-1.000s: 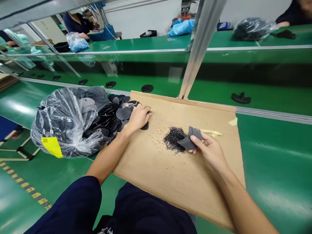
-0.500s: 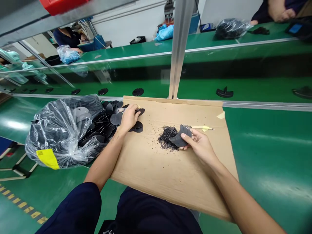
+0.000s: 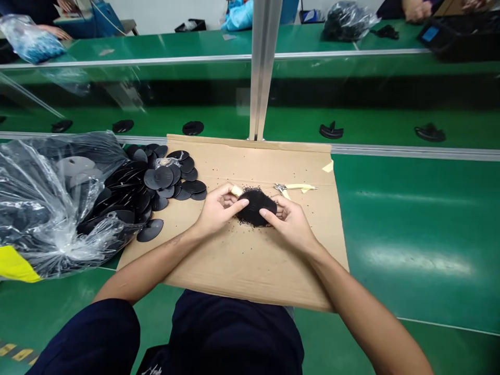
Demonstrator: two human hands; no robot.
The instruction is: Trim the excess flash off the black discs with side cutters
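Note:
A round black disc (image 3: 255, 207) is held between my two hands over the middle of the cardboard sheet (image 3: 242, 271). My left hand (image 3: 216, 211) grips its left edge, thumb on top, with a yellow covering on one fingertip. On the right side, my right hand (image 3: 292, 221) pinches the disc with its thumb on top; whether the grey curved piece seen earlier is underneath cannot be made out. Small black bits (image 3: 245, 223) lie below the disc, mostly hidden by it. Beyond my right hand rest yellow-handled nippers (image 3: 300, 187).
Loose black discs (image 3: 164, 177) spill from a clear plastic bag (image 3: 58, 208) at the left. A metal post (image 3: 260, 73) rises behind the cardboard. Black parts (image 3: 331, 130) sit spaced along the green surface beyond the rail. Other people's hands (image 3: 417, 10) show across the bench.
My left hand has come from the disc pile to the middle with a disc. My right hand has turned, and the grey curved piece in it no longer shows. The view has shifted right.

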